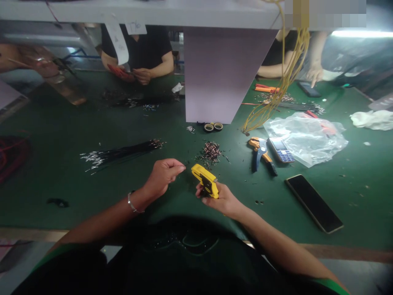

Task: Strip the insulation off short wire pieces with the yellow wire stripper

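My left hand (162,176) is closed in a pinch on a thin black wire, most of it hidden by the fingers. Its fingertips point at the jaw end of a yellow wire stripper (206,178), a small gap away. My right hand (223,200) is wrapped round the stripper's handles. Just beyond the tool lies a heap of short copper-tipped wire bits (211,151). A bundle of black wires (129,151) with bared ends stretches across the green table to the left of the heap.
To the right lie a blue-and-orange wire stripper (260,153), a keypad phone (280,150), a clear plastic bag (316,139) and a smartphone (313,203). Tape rolls (213,127) sit below a hanging panel (224,73). Yellow wires (285,86) dangle right. Co-workers sit opposite.
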`<state>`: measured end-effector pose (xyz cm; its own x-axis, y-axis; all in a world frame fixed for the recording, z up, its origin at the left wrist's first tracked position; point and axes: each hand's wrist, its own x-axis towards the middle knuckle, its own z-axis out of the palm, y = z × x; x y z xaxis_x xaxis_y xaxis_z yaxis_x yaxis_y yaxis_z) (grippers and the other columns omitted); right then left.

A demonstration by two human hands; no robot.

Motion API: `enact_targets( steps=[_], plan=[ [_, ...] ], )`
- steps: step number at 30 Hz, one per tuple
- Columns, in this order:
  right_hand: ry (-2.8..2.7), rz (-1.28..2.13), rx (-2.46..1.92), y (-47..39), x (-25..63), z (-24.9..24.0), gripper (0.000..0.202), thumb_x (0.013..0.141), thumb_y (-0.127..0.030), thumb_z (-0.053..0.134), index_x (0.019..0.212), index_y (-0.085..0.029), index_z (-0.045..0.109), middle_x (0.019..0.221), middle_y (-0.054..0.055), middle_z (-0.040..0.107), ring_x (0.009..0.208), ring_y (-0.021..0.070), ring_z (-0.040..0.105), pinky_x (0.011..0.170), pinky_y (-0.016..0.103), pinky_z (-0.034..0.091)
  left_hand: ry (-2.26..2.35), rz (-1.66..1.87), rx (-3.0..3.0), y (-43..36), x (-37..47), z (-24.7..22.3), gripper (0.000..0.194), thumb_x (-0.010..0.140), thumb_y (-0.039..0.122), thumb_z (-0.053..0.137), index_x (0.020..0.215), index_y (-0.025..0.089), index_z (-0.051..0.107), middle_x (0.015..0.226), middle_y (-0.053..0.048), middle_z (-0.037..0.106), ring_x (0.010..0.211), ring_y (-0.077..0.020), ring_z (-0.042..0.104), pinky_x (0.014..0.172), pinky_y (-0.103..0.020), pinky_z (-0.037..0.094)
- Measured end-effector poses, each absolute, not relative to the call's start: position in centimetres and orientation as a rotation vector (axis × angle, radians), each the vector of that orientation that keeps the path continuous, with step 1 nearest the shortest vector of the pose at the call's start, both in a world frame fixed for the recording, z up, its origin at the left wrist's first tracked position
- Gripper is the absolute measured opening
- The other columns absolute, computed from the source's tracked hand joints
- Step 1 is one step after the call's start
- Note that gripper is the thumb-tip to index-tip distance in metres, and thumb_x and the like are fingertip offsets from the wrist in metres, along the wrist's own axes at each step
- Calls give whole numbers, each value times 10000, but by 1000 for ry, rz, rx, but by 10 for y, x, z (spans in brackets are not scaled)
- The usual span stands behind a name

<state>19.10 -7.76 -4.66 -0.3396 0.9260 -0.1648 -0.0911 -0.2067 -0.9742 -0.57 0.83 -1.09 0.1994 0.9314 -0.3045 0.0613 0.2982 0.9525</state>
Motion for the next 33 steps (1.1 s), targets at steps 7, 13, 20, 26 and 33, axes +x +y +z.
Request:
enact_targets(
  steps=[7, 13, 20, 26, 33],
  plan=[
    [-1260, 1683, -1067, -76, 191, -39, 291, 690, -220, 710, 954, -170, 597, 887, 43, 646, 803, 167, 606, 766, 324, 490, 1201, 767, 1111, 7, -4, -14, 175, 610, 269, 734, 655, 115, 664, 425, 68, 397, 379, -28, 290, 398, -194, 162],
    [-1317, 1685, -1028, -75, 192, -40, 270, 667, -201, 698, 916, -158, 600, 917, 49, 635, 807, 166, 594, 753, 314, 472, 1218, 773, 1113, 8, -8, -17, 187, 634, 285, 730, 661, 113, 662, 409, 73, 377, 381, -28, 273, 402, -192, 147],
    [-1184, 1737, -1000, -72, 193, -45, 333, 644, -186, 730, 951, -157, 605, 881, 40, 651, 840, 173, 613, 796, 327, 481, 1225, 821, 1109, 6, -9, -9, 172, 600, 268, 751, 648, 120, 678, 428, 68, 382, 388, -26, 279, 400, -188, 153],
    [-1055, 1718, -963, -70, 193, -49, 359, 647, -227, 765, 964, -161, 611, 865, 41, 660, 786, 167, 625, 773, 338, 492, 1226, 850, 1128, 6, -9, -5, 152, 599, 261, 753, 641, 128, 691, 399, 64, 384, 382, -33, 280, 399, -192, 158],
    [-1014, 1693, -977, -70, 192, -48, 369, 631, -213, 770, 958, -159, 609, 843, 31, 658, 737, 147, 617, 731, 310, 493, 1234, 857, 1152, 5, -10, 0, 161, 606, 267, 761, 652, 126, 697, 410, 63, 390, 398, -37, 289, 405, -191, 175]
  ],
)
